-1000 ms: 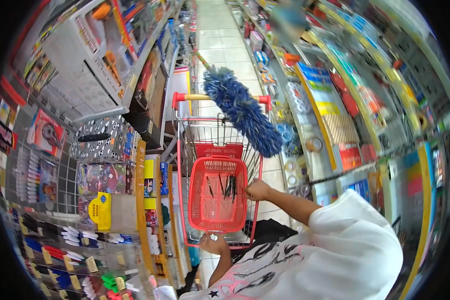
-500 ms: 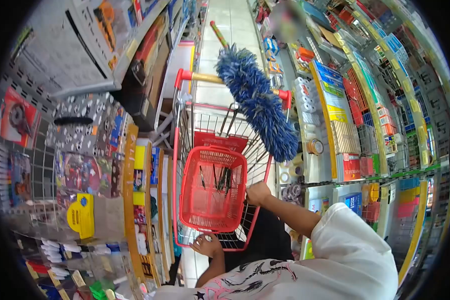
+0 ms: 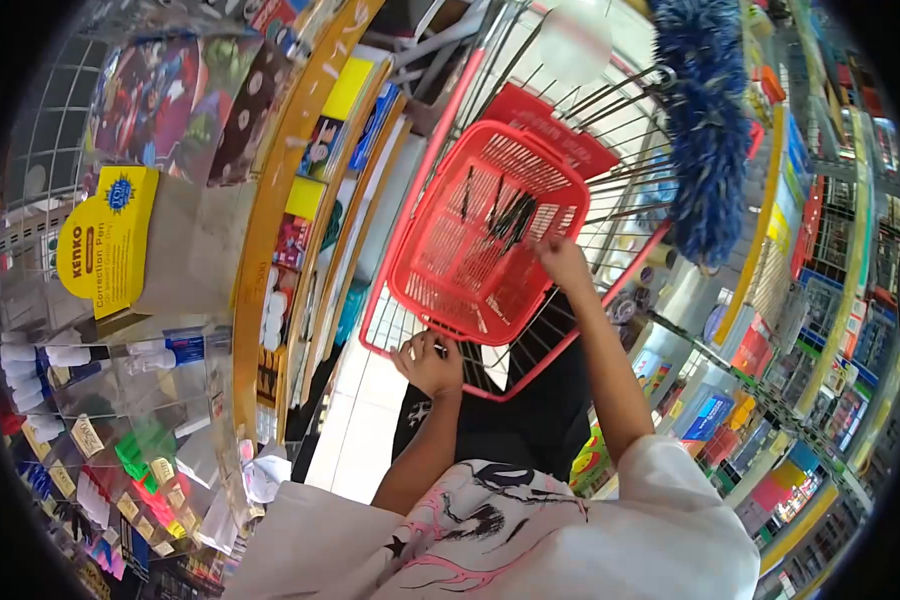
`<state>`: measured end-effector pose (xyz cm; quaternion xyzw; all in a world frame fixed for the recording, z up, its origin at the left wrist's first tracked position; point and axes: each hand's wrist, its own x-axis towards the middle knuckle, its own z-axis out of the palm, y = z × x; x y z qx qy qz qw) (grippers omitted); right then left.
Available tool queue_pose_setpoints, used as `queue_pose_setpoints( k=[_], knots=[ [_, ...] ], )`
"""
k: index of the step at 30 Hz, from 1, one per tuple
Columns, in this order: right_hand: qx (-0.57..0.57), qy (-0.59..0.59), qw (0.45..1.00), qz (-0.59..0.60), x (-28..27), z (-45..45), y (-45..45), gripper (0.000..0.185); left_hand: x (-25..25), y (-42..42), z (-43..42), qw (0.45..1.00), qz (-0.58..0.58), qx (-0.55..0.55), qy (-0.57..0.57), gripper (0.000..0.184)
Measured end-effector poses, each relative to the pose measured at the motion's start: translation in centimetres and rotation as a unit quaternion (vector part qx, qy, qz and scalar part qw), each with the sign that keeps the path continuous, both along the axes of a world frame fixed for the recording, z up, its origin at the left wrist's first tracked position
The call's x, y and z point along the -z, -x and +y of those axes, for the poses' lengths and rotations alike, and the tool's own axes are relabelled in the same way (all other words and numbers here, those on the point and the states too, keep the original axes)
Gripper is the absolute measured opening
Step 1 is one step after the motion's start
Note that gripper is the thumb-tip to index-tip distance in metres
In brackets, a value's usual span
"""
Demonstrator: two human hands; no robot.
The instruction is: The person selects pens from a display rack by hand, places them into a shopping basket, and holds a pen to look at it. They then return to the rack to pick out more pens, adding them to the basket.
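Lying near the right fingers (image 3: 551, 250); slim dark pens (image 3: 511, 221) in red basket (image 3: 446, 255)

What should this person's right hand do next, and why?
Perhaps reach slightly farther in, toward the dark pen-like items: the right hand is already at the side of the red basket, close to them.

Wire cart (image 3: 429, 180) holds red bskt (image 3: 460, 275) w/ dk slim items (image 3: 512, 218) inside

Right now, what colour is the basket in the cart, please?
The basket is red; the head view shows it best.
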<state>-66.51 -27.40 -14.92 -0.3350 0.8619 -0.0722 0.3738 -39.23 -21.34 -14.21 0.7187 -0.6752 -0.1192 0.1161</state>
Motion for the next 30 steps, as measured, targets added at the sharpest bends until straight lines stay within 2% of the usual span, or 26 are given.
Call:
queue_pose_setpoints(
  k=[3, 5, 7, 9, 10, 12, 15, 18, 20, 22, 23, 24, 26, 27, 28, 30],
  knots=[
    [-0.012, 0.041, 0.999, 0.023, 7.4, -3.5, -2.3, 0.045, 0.8, 0.1, -0.1, 1.000, -0.005, -0.003, -0.003, 0.006],
    [-0.012, 0.007, 1.000, -0.005, 13.4, -4.8, -3.6, 0.047, 0.5, -0.2, 0.1, 1.000, 0.005, -0.001, -0.020, 0.006],
    [0.009, -0.012, 1.000, -0.017, 17.1, -6.0, -4.0, 0.052, 0.2, 0.0, -0.2, 1.000, -0.006, -0.002, -0.021, 0.006],
    [0.025, -0.076, 0.996, 0.026, 20.8, -7.2, -4.1, 0.059, 0.2, -0.1, -0.3, 1.000, -0.020, -0.002, -0.011, 0.007],
    [0.082, -0.064, 0.994, 0.042, 22.4, -7.4, -4.4, 0.055, 0.5, -0.2, -0.2, 1.000, -0.026, 0.002, -0.015, 0.008],
    [0.114, -0.077, 0.987, 0.081, 23.9, -7.6, -5.0, 0.058, 0.4, -0.2, -0.2, 1.000, -0.021, -0.004, -0.020, 0.008],
    [0.134, -0.089, 0.985, 0.068, 23.0, -7.1, -6.2, 0.059, 0.5, -0.4, 0.1, 1.000, -0.014, -0.012, -0.017, 0.008],
    [0.074, -0.101, 0.990, 0.065, 24.9, -5.6, -6.3, 0.050, 0.5, -0.3, 0.0, 1.000, 0.002, -0.027, -0.004, 0.009],
    [0.098, -0.075, 0.991, -0.053, 22.5, -5.1, -6.5, 0.056, 0.1, -0.5, 0.2, 0.999, 0.007, -0.018, -0.048, 0.010],
    [0.137, 0.167, 0.975, -0.062, 30.2, -0.2, -6.5, 0.061, -0.1, -0.2, 0.0, 0.999, 0.012, -0.025, -0.033, 0.010],
    [0.160, 0.125, 0.974, -0.097, 22.0, -1.8, -8.2, 0.054, 0.0, -0.2, 0.0, 0.999, 0.007, -0.020, -0.025, 0.011],
    [0.120, 0.147, 0.977, -0.100, 29.1, 1.4, -7.4, 0.043, 0.0, 0.0, 0.3, 1.000, -0.002, -0.030, -0.008, 0.011],
    [0.180, 0.081, 0.910, -0.365, 24.1, 1.0, -7.4, 0.035, 0.4, -0.1, 0.9, 1.000, 0.011, -0.019, -0.008, 0.014],
    [0.173, 0.072, 0.894, -0.407, 22.5, 1.2, -7.4, 0.028, 0.5, -0.1, 1.2, 1.000, 0.015, -0.020, -0.001, 0.019],
    [0.160, 0.057, 0.879, -0.446, 21.0, 1.6, -7.2, 0.021, 0.4, -0.1, 1.6, 0.999, 0.015, -0.041, 0.011, 0.019],
    [0.309, 0.156, 0.861, -0.372, 17.9, 3.1, -9.5, 0.013, 0.0, 0.3, 1.7, 0.998, 0.039, -0.037, -0.012, 0.025]
  ],
)
